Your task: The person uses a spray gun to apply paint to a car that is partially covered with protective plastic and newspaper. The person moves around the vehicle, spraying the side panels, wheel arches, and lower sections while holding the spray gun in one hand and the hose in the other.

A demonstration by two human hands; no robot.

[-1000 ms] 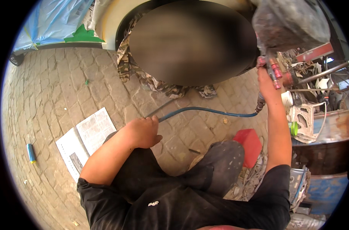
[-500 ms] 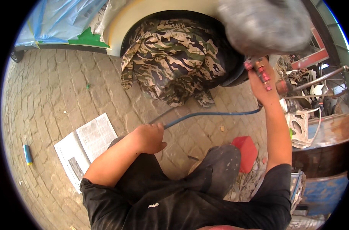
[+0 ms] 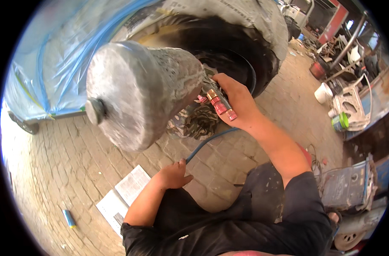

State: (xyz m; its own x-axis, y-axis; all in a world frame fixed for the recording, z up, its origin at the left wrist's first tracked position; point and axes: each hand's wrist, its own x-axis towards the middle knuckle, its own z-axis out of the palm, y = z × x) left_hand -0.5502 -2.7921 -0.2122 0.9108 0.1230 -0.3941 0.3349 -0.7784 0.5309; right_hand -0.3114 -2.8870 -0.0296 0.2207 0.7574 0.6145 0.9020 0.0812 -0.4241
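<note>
My right hand (image 3: 241, 102) is closed round the grip of a spray gun (image 3: 218, 103) with red and gold knobs. On top of the gun is a big grey, paint-smeared cup (image 3: 134, 94), tilted so that its capped end is toward me and to the left. A blue air hose (image 3: 209, 142) curves from below the gun to my left hand (image 3: 173, 175), whose fingers are closed round it above my left knee. Beyond the gun is a dark wheel arch (image 3: 258, 47); the cup hides part of it. Camouflage cloth (image 3: 192, 123) shows under the cup.
Blue-tinted plastic film (image 3: 58, 72) and masking paper (image 3: 237, 15) cover the vehicle body. On the stone paving (image 3: 75, 170) lie an open newspaper (image 3: 132, 185) and a small blue tube (image 3: 68, 218). Scrap parts, a white bucket (image 3: 323, 93) and a green tin (image 3: 339, 122) stand at right.
My right hand has swung the spray gun leftward, bringing its cup in front of the vehicle body. My left hand keeps its hold on the hose. The view has shifted, showing more of the right side.
</note>
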